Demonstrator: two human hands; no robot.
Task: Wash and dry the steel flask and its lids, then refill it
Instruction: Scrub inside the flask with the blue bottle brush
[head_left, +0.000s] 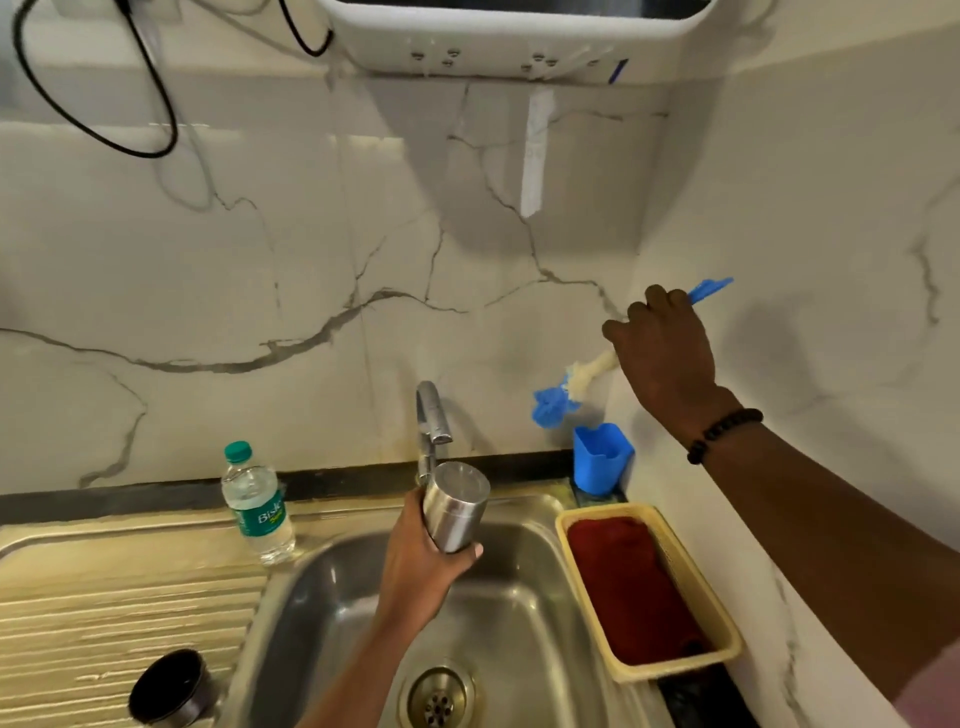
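Note:
My left hand (423, 564) grips the steel flask (456, 504) and holds it tilted over the sink (332, 597), its base end up near the tap (432, 415). My right hand (662, 353) grips a bottle brush (558, 397) with a blue handle and a blue and cream head. The brush is raised in the air above the blue holder cup (601, 457) in the back right corner. A dark steel lid (169, 686) lies on the drainboard (104, 608) at the lower left.
A plastic water bottle (257, 506) with a green cap stands on the sink's left rim. A yellow basket (719, 623) with a red cloth (631, 587) sits on the right rim. Marble walls close the back and right. A white appliance hangs above.

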